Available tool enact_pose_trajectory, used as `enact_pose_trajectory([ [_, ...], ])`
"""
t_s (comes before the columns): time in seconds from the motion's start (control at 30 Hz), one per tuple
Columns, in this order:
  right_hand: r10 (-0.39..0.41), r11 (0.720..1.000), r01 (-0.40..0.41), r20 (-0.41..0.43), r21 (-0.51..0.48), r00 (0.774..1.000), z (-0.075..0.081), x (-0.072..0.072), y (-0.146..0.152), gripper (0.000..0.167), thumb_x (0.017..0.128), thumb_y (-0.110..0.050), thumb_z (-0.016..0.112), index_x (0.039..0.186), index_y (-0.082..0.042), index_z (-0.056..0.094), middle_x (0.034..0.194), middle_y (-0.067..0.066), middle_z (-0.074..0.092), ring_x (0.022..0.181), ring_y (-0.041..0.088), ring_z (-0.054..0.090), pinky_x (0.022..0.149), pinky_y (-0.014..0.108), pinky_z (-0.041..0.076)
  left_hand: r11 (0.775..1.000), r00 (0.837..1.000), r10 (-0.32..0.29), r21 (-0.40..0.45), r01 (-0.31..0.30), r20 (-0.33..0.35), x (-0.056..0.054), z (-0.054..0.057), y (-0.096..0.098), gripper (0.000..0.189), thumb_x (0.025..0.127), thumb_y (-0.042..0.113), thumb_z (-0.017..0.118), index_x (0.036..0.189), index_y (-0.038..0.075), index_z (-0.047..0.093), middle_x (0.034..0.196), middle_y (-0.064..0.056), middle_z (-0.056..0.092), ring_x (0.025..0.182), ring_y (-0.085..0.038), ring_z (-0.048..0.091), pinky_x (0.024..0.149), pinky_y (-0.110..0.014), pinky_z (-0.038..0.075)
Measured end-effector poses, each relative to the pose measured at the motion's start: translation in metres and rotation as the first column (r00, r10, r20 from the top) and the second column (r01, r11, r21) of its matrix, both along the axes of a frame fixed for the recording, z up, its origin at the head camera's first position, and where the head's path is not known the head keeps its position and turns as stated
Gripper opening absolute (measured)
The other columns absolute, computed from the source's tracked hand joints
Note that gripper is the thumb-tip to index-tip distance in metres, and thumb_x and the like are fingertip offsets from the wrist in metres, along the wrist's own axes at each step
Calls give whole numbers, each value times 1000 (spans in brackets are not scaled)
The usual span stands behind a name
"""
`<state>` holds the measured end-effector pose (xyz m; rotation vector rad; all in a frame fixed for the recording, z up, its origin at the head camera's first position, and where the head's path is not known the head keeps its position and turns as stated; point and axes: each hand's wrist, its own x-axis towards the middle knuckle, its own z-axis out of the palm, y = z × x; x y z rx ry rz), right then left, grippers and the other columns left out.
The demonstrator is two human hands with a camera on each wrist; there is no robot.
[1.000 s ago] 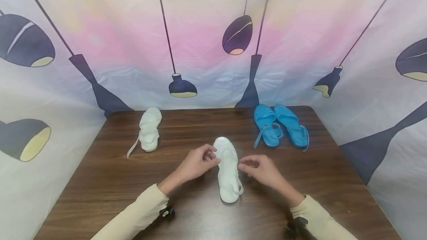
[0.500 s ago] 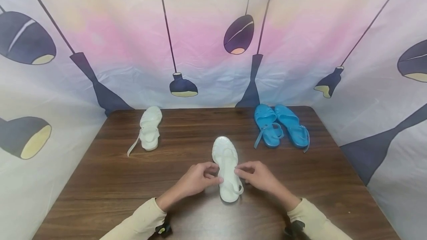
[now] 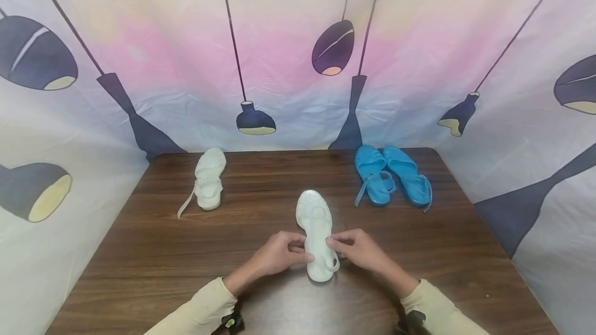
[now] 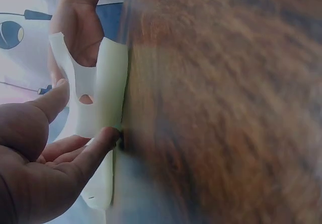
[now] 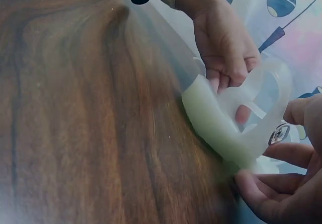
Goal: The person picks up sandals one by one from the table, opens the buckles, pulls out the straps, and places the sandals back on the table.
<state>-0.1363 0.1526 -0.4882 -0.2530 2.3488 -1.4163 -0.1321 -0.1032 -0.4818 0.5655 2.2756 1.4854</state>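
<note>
A white jelly sandal (image 3: 317,226) lies sole-down on the brown table, toe pointing away, its ankle strap looped out on the right near the heel. My left hand (image 3: 279,256) grips its left side, the thumb over the rim. From the other side my right hand (image 3: 360,249) holds the sandal's right edge between thumb and fingers. In the left wrist view, thumb and fingertips bracket the sandal's side wall (image 4: 111,78). A small buckle (image 5: 279,133) shows beside the right fingers in the right wrist view.
Another white sandal (image 3: 209,182), its strap undone, lies at the table's back left. Two blue sandals (image 3: 371,161) sit side by side at the back right. A printed cloth with lamp pictures hangs behind the wooden table (image 3: 139,252).
Both hands have come back toward the heel end and closed in on the sandal's sides. The white sandal in the middle has hardly moved.
</note>
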Motion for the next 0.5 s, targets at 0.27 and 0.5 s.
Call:
enact_pose_trajectory([
  [0.27, -6, 965, 36, 114, -260, 993, -1, 4, -2, 50, 98, -30, 71, 129, 8, 65, 132, 26, 64, 113, 32, 68, 85, 40, 60, 997, 999, 42, 60, -41, -11, 3, -2, 3, 29, 88, 11, 80, 111, -5, 72, 110, -21, 74, 104, -30, 73, 81, -28, 59],
  [0.5, -51, 932, 101, 149, -347, 987, 3, 7, -10, 50, 98, -26, 72, 132, 9, 61, 142, 29, 56, 116, 32, 67, 87, 40, 59, 990, 994, 106, 94, -104, -14, 5, 1, 1, 33, 86, 8, 81, 113, -8, 70, 110, -24, 73, 104, -35, 73, 81, -29, 60],
])
